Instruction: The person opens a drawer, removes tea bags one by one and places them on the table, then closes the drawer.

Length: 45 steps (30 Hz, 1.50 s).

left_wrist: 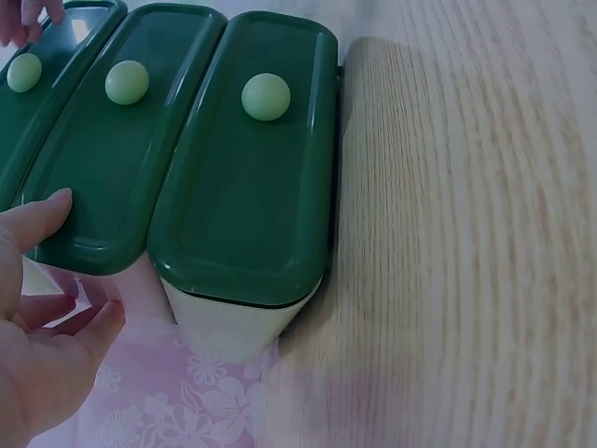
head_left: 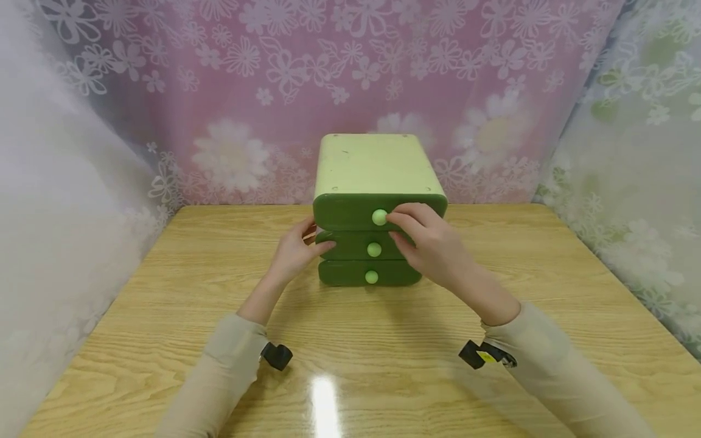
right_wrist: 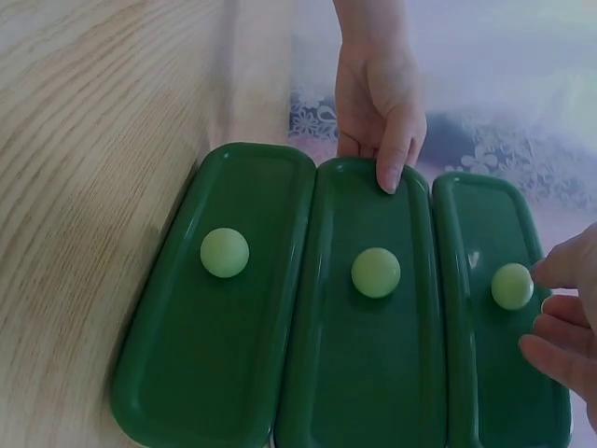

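A small cabinet (head_left: 378, 161) with a pale green top and three dark green drawers stands on the table, each drawer with a round light green knob. My left hand (head_left: 292, 252) grips its left edge. The left thumb lies on the middle drawer front (left_wrist: 112, 177), while the other fingers reach around the side. At the top drawer (head_left: 345, 212), my right hand (head_left: 432, 240) has a fingertip right at the edge of the top knob (right_wrist: 512, 286). The right thumb stands apart from that knob, lower down. The middle knob (right_wrist: 375, 273) and bottom knob (right_wrist: 225, 253) are untouched.
The wooden table (head_left: 191, 292) extends around the cabinet. A pink flowered curtain (head_left: 306, 73) hangs behind, with pale flowered cloth (head_left: 641, 201) at the right side. Dark wrist cameras (head_left: 276, 356) are strapped over the light sleeves (head_left: 230, 365).
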Each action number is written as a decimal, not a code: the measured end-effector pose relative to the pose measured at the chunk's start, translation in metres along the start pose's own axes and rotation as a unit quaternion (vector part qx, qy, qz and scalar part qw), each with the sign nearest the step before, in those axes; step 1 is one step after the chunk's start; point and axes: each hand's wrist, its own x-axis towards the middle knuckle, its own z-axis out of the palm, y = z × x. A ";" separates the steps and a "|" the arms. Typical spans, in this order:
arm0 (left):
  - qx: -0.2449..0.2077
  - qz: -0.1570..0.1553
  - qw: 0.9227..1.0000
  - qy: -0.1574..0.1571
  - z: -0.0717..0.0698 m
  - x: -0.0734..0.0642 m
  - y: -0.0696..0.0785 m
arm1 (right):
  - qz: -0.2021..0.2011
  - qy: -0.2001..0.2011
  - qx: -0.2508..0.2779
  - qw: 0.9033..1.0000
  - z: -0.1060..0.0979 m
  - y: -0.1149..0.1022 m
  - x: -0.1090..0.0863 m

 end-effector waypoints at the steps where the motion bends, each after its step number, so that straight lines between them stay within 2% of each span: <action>1: -0.003 -0.001 1.000 0.002 0.000 0.000 0.000 | -0.004 -0.004 -0.005 1.000 0.002 -0.001 0.002; 9: -0.012 0.003 1.000 0.009 0.000 0.000 0.001 | -0.028 -0.025 -0.043 0.998 0.014 -0.002 0.013; 15: -0.013 -0.004 1.000 0.009 -0.001 -0.001 0.001 | -0.064 -0.011 -0.054 0.996 0.021 0.000 0.015; 21: -0.020 0.004 1.000 0.011 0.001 -0.002 -0.001 | -0.095 -0.004 -0.089 0.992 0.028 0.002 0.013; 30: -0.026 -0.004 1.000 0.010 0.002 -0.005 -0.004 | -0.116 -0.010 -0.122 0.986 0.032 0.001 0.014; 37: -0.023 -0.003 1.000 0.008 0.002 -0.004 -0.003 | -0.132 0.002 -0.139 0.982 0.032 0.001 0.014; 41: -0.021 -0.005 1.000 0.009 0.001 -0.003 -0.001 | -0.131 0.008 -0.141 0.981 0.031 0.001 0.015; 45: -0.021 -0.006 1.000 0.005 -0.002 -0.012 0.019 | -0.131 0.009 -0.139 0.982 0.029 -0.002 0.016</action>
